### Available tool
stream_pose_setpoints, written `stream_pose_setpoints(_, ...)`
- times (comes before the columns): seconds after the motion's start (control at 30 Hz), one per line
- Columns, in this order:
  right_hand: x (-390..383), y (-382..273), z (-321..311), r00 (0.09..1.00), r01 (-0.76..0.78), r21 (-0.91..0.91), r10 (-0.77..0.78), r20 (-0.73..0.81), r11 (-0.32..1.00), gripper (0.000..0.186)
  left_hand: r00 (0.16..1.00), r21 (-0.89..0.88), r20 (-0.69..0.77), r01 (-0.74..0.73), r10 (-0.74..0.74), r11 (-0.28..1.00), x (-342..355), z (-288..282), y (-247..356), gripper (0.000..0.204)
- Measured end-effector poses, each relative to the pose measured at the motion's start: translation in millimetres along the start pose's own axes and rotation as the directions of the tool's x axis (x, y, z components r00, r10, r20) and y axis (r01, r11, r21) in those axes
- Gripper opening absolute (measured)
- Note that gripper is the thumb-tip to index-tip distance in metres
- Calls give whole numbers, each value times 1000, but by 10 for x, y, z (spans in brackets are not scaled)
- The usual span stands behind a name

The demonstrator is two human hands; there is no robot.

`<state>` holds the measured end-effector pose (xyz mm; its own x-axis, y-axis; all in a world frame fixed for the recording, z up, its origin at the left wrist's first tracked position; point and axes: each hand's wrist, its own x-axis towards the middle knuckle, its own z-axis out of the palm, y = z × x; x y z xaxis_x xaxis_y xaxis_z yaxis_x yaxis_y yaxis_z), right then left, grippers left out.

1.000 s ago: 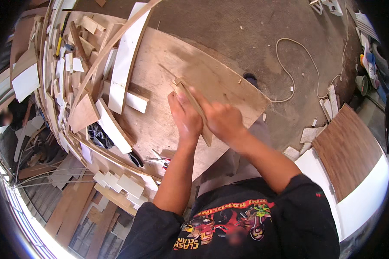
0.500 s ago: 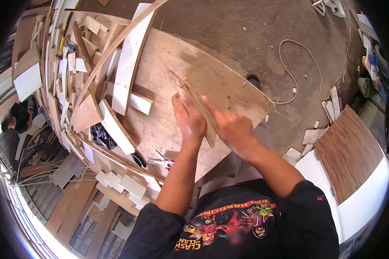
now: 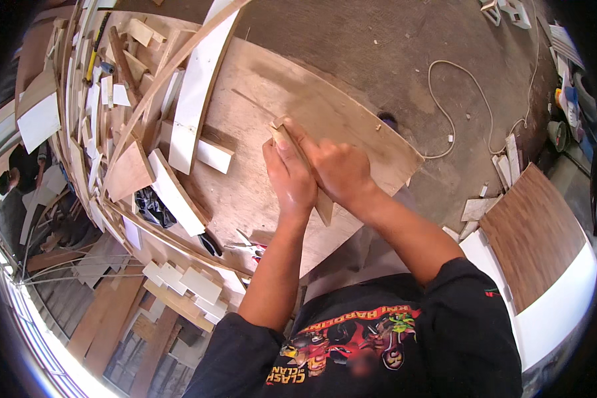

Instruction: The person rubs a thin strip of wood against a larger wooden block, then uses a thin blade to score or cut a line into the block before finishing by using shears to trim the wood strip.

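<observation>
A short wooden strip [image 3: 324,205] is held slanting above a plywood board. My left hand [image 3: 290,176] is closed round its left side, thumb laid along the strip near the upper end. Against the right side lies my right hand [image 3: 338,166], its index finger reaching up to the strip's top end and the other fingers curled. Whether anything thin sits between those fingers and the wood is hidden. On the plywood board [image 3: 358,132], beyond the strip's top end, a thin dark line or stick shows. Pliers [image 3: 249,249] with red handles lie beside my left forearm.
Offcuts and a long white plank [image 3: 199,93] crowd the board's left side, with a yellow-and-black tool [image 3: 94,60] among them. A pale cable [image 3: 438,99] curls over the floor. Brown-and-white panels [image 3: 537,232] stand at right. Another person [image 3: 26,176] is at far left.
My right hand has slid up and left along the strip, its index finger now at the top end. The left hand keeps its hold on the strip.
</observation>
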<state>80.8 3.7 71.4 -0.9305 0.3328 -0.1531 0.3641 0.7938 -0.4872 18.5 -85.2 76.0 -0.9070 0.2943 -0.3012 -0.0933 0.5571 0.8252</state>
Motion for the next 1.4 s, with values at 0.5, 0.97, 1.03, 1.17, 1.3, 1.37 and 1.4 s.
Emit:
stream_pose_setpoints(0.5,-387,56,20,999,-15,-24,16,28,1000,71,1000,45,10,-24,24,999,-5,-20,-79,52)
stream_pose_setpoints(0.97,-129,-4,-60,1000,-5,37,5,-17,999,71,999,25,13,-45,45,999,4,-16,-76,49)
stream_pose_setpoints(1.03,-433,33,-34,1000,-22,29,22,23,999,72,999,34,22,-28,27,999,8,-25,-87,49)
stream_pose_setpoints(1.17,-112,33,50,998,-13,55,16,-58,998,74,998,16,-12,-59,59,998,2,19,-101,48)
stream_pose_setpoints(1.3,-273,44,3,1000,-2,53,2,-15,999,75,998,57,17,-60,59,997,32,-24,-87,47)
stream_pose_setpoints(1.37,-559,59,-40,992,-60,48,55,115,997,75,999,53,8,-46,45,998,34,-25,-91,48)
stream_pose_setpoints(1.4,-510,35,-23,991,-62,51,56,121,997,75,1000,45,6,-30,30,999,10,-26,-82,48)
